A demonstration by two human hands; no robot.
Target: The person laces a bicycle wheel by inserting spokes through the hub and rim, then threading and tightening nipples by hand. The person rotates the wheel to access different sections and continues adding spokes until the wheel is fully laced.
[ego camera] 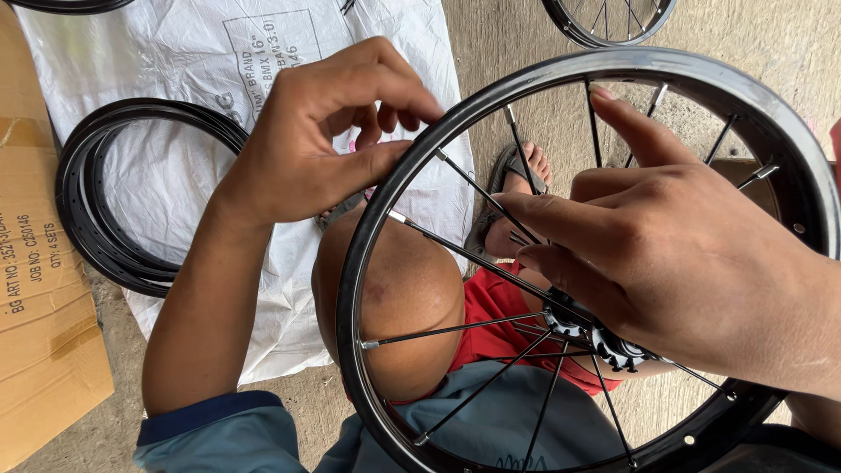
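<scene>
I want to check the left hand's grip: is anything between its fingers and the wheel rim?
Nothing visible. The left hand is at the outer edge of the wheel rim, its fingers pinched beside a spoke end.

Wheel rim [701,74]: black, glossy, small-diameter bicycle wheel, held on edge over the knee, tilted toward the camera. The arc runs from lower left, up across the top, to the right edge of view; the lower right section is partly hidden behind the right hand.

Spokes [455,330]: thin dark wires, several already laced between rim and hub, crossing one another near the hub. Silver nipples show where some meet the rim's inner wall, on the left and upper side. Empty spoke holes are visible along the rim's lower right.

Hub [583,328]: dark, toothed flange, right of the rim's centre, mostly covered by the right hand.
</scene>
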